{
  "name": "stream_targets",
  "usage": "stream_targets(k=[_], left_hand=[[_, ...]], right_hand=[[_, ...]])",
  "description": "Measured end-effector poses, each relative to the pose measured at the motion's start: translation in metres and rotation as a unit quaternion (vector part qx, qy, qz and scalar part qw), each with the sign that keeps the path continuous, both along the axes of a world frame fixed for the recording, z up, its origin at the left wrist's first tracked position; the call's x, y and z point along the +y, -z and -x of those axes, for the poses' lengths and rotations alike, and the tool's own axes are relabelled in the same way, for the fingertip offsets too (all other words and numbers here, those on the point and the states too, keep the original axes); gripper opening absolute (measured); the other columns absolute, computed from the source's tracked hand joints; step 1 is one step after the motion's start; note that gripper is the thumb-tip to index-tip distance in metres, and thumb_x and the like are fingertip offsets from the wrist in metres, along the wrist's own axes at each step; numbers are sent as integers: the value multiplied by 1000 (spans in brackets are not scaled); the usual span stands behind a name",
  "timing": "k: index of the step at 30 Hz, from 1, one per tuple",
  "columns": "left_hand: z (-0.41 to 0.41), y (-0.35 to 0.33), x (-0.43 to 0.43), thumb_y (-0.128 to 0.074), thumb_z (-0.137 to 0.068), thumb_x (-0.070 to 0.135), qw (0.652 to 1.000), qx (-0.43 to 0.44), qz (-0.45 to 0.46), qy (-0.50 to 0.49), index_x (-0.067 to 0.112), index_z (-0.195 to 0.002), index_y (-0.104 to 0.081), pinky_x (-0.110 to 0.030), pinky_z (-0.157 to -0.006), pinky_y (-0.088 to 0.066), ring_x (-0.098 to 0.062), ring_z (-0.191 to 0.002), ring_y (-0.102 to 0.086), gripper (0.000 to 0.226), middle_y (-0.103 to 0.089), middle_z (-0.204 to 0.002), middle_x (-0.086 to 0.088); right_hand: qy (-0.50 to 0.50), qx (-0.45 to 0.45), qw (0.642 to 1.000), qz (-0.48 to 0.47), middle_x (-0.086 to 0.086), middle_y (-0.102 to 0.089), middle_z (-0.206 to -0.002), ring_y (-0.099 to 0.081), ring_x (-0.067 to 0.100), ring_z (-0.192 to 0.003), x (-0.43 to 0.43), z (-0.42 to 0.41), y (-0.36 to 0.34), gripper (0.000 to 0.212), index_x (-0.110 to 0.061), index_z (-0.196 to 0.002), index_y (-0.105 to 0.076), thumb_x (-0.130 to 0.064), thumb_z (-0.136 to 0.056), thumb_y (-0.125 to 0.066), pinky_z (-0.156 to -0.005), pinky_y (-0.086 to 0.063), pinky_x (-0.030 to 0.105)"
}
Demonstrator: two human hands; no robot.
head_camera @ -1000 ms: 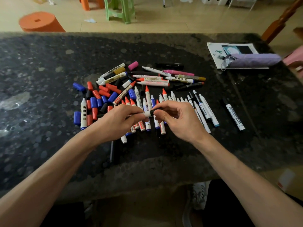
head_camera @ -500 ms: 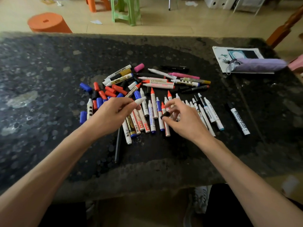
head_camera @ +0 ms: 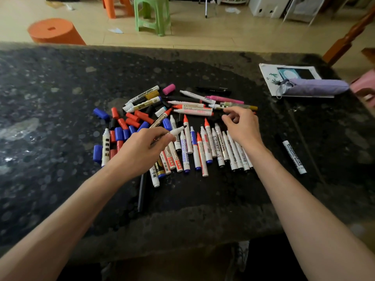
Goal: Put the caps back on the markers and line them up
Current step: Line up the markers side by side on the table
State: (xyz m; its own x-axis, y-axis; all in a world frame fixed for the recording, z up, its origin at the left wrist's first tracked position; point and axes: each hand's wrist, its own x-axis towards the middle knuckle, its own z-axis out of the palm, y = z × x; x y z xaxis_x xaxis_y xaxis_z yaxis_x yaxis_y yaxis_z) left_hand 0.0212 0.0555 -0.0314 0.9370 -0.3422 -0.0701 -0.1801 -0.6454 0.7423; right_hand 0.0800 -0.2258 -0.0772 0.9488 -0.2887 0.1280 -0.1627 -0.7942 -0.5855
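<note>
an uncapped white marker [head_camera: 176,131] is gripped in the curled fingers of the left hand [head_camera: 142,152], its long axis slanted, its black tip pointed away and to the right, just above a row of markers [head_camera: 205,147] laid side by side with tips away from the person; the right hand [head_camera: 242,127] is held over the row's far right part with fingers bent, and whether anything is pinched cannot be told; loose red and blue caps [head_camera: 129,122] are heaped to the left; crosswise markers [head_camera: 192,110] are piled beyond; a lone marker [head_camera: 294,157] is set well apart on the right; bare dark table [head_camera: 60,88] is seen to the left and in front, up to the near edge
</note>
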Motion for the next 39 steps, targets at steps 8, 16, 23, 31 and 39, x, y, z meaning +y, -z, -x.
stream_targets(k=[8, 16, 23, 31, 39], left_hand=[[-2, 3, -7, -48, -106, 38, 1000, 16, -5, 13, 28, -117, -67, -40, -57, -48, -26, -64, -59, 23, -65, -78, -5], [2, 4, -5, -49, -105, 38, 1000, 18, -12, 19, 27, -118, -67, -43, -68, -53, -15, -72, -64, 25, -67, -83, 5], [1, 6, -1, -49, -105, 39, 999, 0, -34, 7, 26, -129, -66, -16, -70, -43, 5, -83, -61, 32, -64, -94, 21], [3, 0, -8, -51, -102, 46, 999, -10, -22, 24, 38, -134, -61, -39, -79, -57, -15, -87, -69, 34, -68, -104, 13], [6, 1, -15, -51, -102, 45, 998, -5, -37, 47, 40, -132, -62, -37, -75, -57, -9, -78, -64, 33, -71, -105, 7]], right_hand=[[-12, 14, 987, 161, 10, -66, -126, -51, 31, -122, -12, -16, 13, 28, -24, -127, -71, -25, -99, -69, -101, -45, 41], [-15, -7, 983, 181, 3, -73, -116, -55, 28, -117, -1, -21, 12, 24, -26, -117, -73, -25, -93, -75, -96, -43, 40], [4, -22, 992, 126, 3, -72, -117, -61, 23, -111, -5, -15, 5, 24, -22, -115, -75, -30, -93, -77, -93, -45, 33], [-145, 33, 981, -128, -11, -76, -99, -72, 1, -92, 24, 44, -44, 31, -29, -133, -68, -20, -103, -64, -91, -57, 28], [-83, 33, 938, -335, 0, -79, -94, -74, 10, -82, 15, 83, -60, 19, -17, -109, -73, -21, -92, -79, -73, -55, 22]])
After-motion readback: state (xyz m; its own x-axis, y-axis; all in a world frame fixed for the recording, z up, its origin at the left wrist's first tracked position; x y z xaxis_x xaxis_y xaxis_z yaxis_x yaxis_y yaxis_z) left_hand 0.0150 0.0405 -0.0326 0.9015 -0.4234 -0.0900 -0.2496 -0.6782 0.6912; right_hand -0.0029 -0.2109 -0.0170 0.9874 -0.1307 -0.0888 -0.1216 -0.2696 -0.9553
